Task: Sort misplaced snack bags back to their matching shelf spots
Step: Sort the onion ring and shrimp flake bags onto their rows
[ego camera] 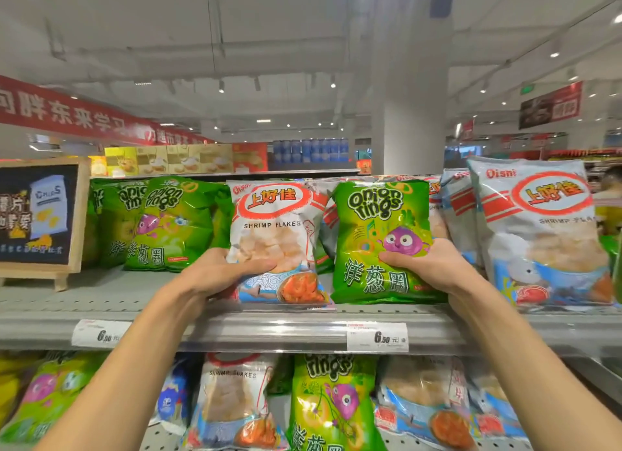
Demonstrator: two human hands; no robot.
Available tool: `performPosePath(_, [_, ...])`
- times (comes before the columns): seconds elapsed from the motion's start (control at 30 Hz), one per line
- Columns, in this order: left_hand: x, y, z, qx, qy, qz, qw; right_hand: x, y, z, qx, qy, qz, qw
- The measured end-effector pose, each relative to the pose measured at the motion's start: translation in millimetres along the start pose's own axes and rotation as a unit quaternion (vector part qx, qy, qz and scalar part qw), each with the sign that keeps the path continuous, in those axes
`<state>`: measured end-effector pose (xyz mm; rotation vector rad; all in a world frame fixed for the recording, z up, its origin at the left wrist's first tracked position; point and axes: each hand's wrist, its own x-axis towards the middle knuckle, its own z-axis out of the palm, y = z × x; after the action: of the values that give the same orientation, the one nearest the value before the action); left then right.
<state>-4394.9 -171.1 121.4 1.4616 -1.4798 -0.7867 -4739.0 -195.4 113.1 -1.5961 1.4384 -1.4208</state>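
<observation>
On the top shelf [235, 329], my left hand [222, 270] grips the lower left of a white shrimp flakes bag [274, 228] standing upright at the middle. Right beside it, my right hand [427, 263] holds a green onion rings bag [377, 215] by its right side. Green onion rings bags [161, 221] fill the shelf to the left of the white bag. White shrimp flakes bags [538, 235] stand to the right of the green one. Each held bag stands next to the other kind's group.
A small chalkboard sign [40, 215] on a wooden easel stands at the shelf's far left. Price tags [377, 338] hang on the shelf edge. The lower shelf holds mixed green and white bags [330, 403]. A white pillar [414, 141] rises behind.
</observation>
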Motion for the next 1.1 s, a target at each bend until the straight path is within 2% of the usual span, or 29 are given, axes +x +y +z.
performPosePath(0.13, [-5, 8, 1, -0.064, 0.048, 0.047, 0.996, -12, -19, -12, -0.075, 0.093, -0.043, 0.992])
performPosePath(0.23, [-2, 21, 14, -0.116, 0.075, 0.087, 0.987, -30, -32, -36, -0.076, 0.147, -0.082, 0.983])
performPosePath(0.4, [7, 46, 75, -0.133, 0.035, 0.121, 0.983, -71, -28, -82, -0.073, 0.197, -0.106, 0.972])
performPosePath(0.6, [19, 53, 147, -0.115, -0.025, 0.112, 0.987, -104, -1, -109, -0.062, 0.195, -0.056, 0.977])
performPosePath(0.8, [15, 55, 161, -0.091, -0.072, 0.138, 0.984, -114, 16, -96, -0.049, 0.161, -0.035, 0.985])
performPosePath(0.93, [3, 57, 148, -0.067, -0.105, 0.126, 0.984, -114, 5, -73, -0.04, 0.139, -0.044, 0.989])
performPosePath(1.1, [-18, 33, 76, 0.121, -0.078, 0.102, 0.984, -104, -23, -24, -0.032, 0.146, -0.084, 0.985])
